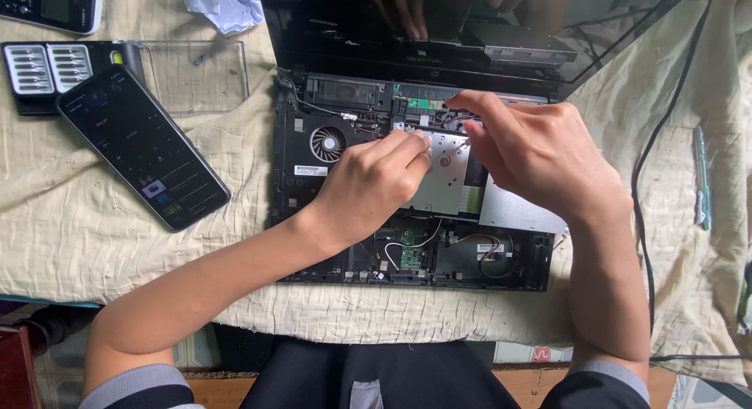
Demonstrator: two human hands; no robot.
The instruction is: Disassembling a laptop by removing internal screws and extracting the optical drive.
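both hands, left (376,182) and right (540,154), are pinched on thin red wires (446,121) inside the open laptop (313,174) on the desk. wires look soft, easily broken; best held by the plug.

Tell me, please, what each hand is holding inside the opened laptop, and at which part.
The left hand and right hand both pinch at the top edge of the silver metal drive in the laptop. Whether something small is held between the fingertips cannot be told.

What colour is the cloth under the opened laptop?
The cloth is pale beige, seen best in the head view.
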